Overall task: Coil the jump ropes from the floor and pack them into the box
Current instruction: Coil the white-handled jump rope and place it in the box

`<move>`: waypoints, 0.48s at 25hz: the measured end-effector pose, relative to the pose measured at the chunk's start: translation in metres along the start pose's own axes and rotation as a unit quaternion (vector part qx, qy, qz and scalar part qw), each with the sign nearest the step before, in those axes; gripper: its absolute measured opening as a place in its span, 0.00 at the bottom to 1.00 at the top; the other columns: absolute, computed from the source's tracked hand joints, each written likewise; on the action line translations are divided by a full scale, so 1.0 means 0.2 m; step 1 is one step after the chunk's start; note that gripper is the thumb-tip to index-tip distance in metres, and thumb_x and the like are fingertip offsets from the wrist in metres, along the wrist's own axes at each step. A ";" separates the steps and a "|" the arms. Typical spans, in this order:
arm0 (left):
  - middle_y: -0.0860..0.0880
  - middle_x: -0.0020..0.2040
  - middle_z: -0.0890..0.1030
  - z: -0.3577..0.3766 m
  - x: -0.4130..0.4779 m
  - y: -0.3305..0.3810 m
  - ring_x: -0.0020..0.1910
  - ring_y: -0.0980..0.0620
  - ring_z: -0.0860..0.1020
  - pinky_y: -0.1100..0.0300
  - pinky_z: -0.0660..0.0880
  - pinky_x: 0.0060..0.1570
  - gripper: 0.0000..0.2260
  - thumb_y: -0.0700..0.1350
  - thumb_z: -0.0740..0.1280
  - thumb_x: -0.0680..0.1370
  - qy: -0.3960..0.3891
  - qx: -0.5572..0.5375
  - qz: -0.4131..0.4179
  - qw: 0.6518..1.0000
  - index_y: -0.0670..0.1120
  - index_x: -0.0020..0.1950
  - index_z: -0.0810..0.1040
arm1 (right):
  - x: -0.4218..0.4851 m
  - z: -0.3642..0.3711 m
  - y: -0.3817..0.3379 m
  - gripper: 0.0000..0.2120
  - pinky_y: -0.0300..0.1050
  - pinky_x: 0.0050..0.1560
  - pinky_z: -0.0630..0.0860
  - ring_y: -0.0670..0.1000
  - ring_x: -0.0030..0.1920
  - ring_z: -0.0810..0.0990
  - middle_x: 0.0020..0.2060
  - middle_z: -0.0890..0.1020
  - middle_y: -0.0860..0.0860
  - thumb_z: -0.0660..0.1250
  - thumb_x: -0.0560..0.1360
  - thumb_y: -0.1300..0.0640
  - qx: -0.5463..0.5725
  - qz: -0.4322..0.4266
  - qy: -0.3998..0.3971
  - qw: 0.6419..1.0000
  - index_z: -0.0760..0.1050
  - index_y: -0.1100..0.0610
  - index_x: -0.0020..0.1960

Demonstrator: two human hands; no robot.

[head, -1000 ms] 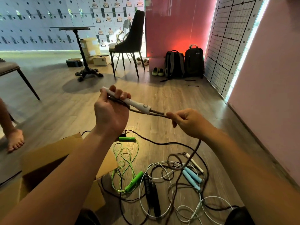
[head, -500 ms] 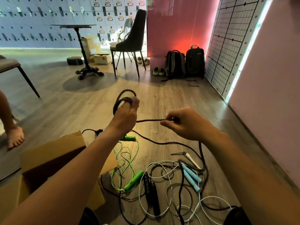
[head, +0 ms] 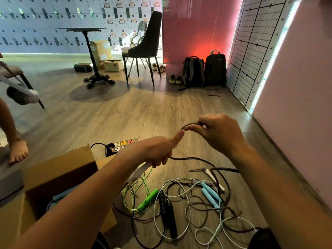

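Pinching dark rope (head: 190,125), right hand (head: 218,134) faces left hand (head: 156,150).

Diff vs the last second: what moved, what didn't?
The left hand, keeping its grip, swung the white handle round so it now sticks out down-left below the fist. The right hand still pinches the dark rope, now lifting a bend of it to the left thumb. Floor ropes and box stayed put.

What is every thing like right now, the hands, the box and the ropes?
Left hand: grips the white handle.
Right hand: pinches the dark rope, bent over.
Box: open.
Green rope: uncoiled on the floor.
Blue handles: on the floor, rope tangled.
Black handles: lying on the floor.
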State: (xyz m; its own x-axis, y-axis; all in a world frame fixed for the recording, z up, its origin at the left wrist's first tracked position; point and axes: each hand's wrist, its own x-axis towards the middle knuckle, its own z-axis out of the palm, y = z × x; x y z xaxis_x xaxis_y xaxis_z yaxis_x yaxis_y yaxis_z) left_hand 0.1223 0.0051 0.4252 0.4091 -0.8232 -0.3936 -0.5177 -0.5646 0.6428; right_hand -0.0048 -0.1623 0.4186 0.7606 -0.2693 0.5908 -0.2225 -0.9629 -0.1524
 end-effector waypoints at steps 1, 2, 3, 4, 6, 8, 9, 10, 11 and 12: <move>0.48 0.30 0.72 0.00 -0.02 0.01 0.23 0.54 0.66 0.61 0.68 0.29 0.32 0.71 0.46 0.77 -0.028 -0.041 0.008 0.999 0.46 0.34 0.69 | 0.00 0.00 0.00 0.32 0.38 0.28 0.66 0.44 0.26 0.70 0.27 0.72 0.43 0.52 0.73 0.28 0.000 0.003 0.005 1.000 0.80 0.53 0.39; 0.49 0.28 0.69 -0.01 -0.03 0.01 0.22 0.55 0.63 0.63 0.65 0.26 0.30 0.71 0.49 0.77 -0.067 -0.112 0.021 0.991 0.47 0.33 0.68 | 0.00 0.00 0.00 0.32 0.38 0.28 0.65 0.44 0.26 0.69 0.26 0.71 0.42 0.51 0.73 0.27 0.008 0.010 0.010 1.000 0.79 0.52 0.38; 0.51 0.27 0.66 -0.02 -0.04 0.01 0.21 0.56 0.61 0.64 0.63 0.24 0.28 0.69 0.50 0.78 -0.119 -0.206 0.046 0.970 0.47 0.33 0.66 | 0.00 0.00 0.00 0.31 0.39 0.28 0.64 0.43 0.25 0.69 0.25 0.70 0.41 0.50 0.74 0.26 0.023 0.023 0.013 0.999 0.77 0.49 0.36; 0.52 0.26 0.63 -0.04 -0.05 0.00 0.20 0.57 0.59 0.65 0.61 0.22 0.27 0.67 0.51 0.80 -0.173 -0.312 0.080 0.931 0.48 0.32 0.65 | -0.01 0.00 0.00 0.30 0.39 0.28 0.64 0.43 0.25 0.69 0.24 0.69 0.42 0.49 0.74 0.25 0.047 0.038 0.013 0.998 0.75 0.46 0.34; 0.53 0.25 0.61 -0.09 -0.06 -0.03 0.19 0.57 0.57 0.64 0.61 0.21 0.23 0.59 0.52 0.81 -0.240 -0.485 0.159 0.826 0.47 0.31 0.66 | -0.01 0.02 -0.03 0.31 0.43 0.28 0.67 0.45 0.25 0.70 0.24 0.71 0.44 0.45 0.74 0.25 0.104 0.068 -0.009 0.992 0.71 0.46 0.32; 0.52 0.27 0.60 -0.11 -0.06 -0.04 0.20 0.56 0.57 0.62 0.64 0.24 0.18 0.53 0.52 0.80 -0.253 -0.587 0.231 0.734 0.47 0.33 0.67 | 0.00 0.06 -0.07 0.34 0.46 0.33 0.72 0.48 0.27 0.73 0.25 0.73 0.47 0.44 0.75 0.27 0.144 0.083 -0.062 0.984 0.75 0.52 0.35; 0.53 0.28 0.60 -0.12 -0.07 -0.04 0.21 0.56 0.57 0.62 0.65 0.26 0.16 0.52 0.52 0.80 -0.244 -0.629 0.255 0.693 0.47 0.35 0.67 | 0.00 0.07 -0.09 0.34 0.46 0.36 0.74 0.48 0.29 0.74 0.26 0.74 0.47 0.45 0.76 0.29 0.159 0.087 -0.090 0.979 0.76 0.54 0.36; 0.53 0.28 0.61 -0.13 -0.07 -0.05 0.22 0.56 0.57 0.62 0.65 0.28 0.16 0.51 0.52 0.80 -0.225 -0.670 0.274 0.652 0.47 0.36 0.68 | 0.00 0.09 -0.10 0.32 0.47 0.38 0.76 0.48 0.31 0.75 0.28 0.75 0.47 0.46 0.77 0.31 0.171 0.092 -0.114 0.974 0.76 0.54 0.38; 0.53 0.29 0.63 -0.14 -0.07 -0.06 0.23 0.57 0.58 0.63 0.66 0.30 0.15 0.51 0.52 0.81 -0.195 -0.706 0.287 0.617 0.47 0.37 0.68 | 0.00 0.10 -0.11 0.30 0.47 0.40 0.76 0.48 0.32 0.76 0.29 0.75 0.46 0.48 0.78 0.33 0.180 0.099 -0.135 0.969 0.76 0.53 0.39; 0.53 0.30 0.64 -0.15 -0.07 -0.07 0.25 0.57 0.60 0.63 0.67 0.32 0.16 0.52 0.53 0.82 -0.154 -0.736 0.296 0.589 0.48 0.38 0.68 | 0.00 0.11 -0.11 0.26 0.45 0.39 0.75 0.47 0.31 0.75 0.29 0.75 0.46 0.51 0.79 0.35 0.190 0.108 -0.158 0.963 0.77 0.53 0.40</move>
State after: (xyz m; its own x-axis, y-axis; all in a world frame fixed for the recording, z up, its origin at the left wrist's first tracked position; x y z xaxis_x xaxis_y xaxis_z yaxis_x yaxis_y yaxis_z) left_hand 0.1462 0.0255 0.4411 0.2101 -0.9502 0.2301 0.8042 0.3018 0.5121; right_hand 0.0132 -0.1406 0.4037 0.8821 -0.3982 0.2517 -0.2031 -0.8035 -0.5596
